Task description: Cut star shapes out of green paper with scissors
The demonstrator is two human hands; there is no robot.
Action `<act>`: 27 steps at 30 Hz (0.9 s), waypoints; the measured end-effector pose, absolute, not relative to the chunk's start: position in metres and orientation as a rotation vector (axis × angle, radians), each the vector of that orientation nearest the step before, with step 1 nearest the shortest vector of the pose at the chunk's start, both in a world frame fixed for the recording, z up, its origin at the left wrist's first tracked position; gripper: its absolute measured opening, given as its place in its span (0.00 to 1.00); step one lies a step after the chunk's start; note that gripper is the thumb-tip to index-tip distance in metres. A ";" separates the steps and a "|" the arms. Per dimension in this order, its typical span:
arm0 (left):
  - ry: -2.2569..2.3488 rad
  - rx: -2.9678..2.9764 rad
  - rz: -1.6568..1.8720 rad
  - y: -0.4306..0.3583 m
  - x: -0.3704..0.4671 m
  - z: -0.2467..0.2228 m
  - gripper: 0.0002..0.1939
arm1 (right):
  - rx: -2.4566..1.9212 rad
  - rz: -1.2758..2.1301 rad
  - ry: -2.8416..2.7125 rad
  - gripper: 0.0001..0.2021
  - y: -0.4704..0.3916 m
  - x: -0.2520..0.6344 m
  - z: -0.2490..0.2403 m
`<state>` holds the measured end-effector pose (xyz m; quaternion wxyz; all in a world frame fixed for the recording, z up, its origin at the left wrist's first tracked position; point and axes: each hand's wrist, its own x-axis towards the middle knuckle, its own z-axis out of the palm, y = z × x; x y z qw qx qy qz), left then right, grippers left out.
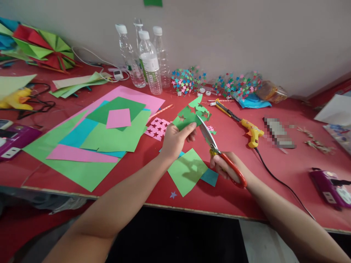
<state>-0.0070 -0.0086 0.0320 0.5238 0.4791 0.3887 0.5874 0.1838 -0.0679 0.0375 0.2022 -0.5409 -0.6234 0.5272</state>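
Observation:
My left hand [178, 137] pinches a green paper [189, 115] that has star-shaped holes and ragged edges. In my right hand [223, 164] are red-handled scissors [208, 135], their blades pointing up and left with the tips at the paper's right side. Below the hands, a light green square [188, 171] lies over a blue piece [210, 177] on the red table [153, 190]. Left of the held paper is a pink sheet with star holes [157, 128]. A small purple star [173, 195] rests near the front edge.
Coloured sheets [115, 135] overlap at the left. Plastic bottles [150, 65] and star-filled clear bags [238, 84] stand along the wall. A yellow glue gun [251, 132], its cord, a phone [279, 132] and a purple power strip [330, 188] are at the right.

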 end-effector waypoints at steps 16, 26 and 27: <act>0.989 1.186 1.353 0.000 -0.017 0.031 0.14 | -1.463 1.467 -1.817 0.30 -0.064 0.190 0.040; 0.970 1.172 1.378 -0.004 -0.011 0.031 0.15 | -1.513 1.469 -1.704 0.23 -0.071 0.180 0.037; 0.969 1.155 1.390 -0.006 -0.009 0.031 0.15 | -1.520 1.471 -1.698 0.23 -0.072 0.179 0.037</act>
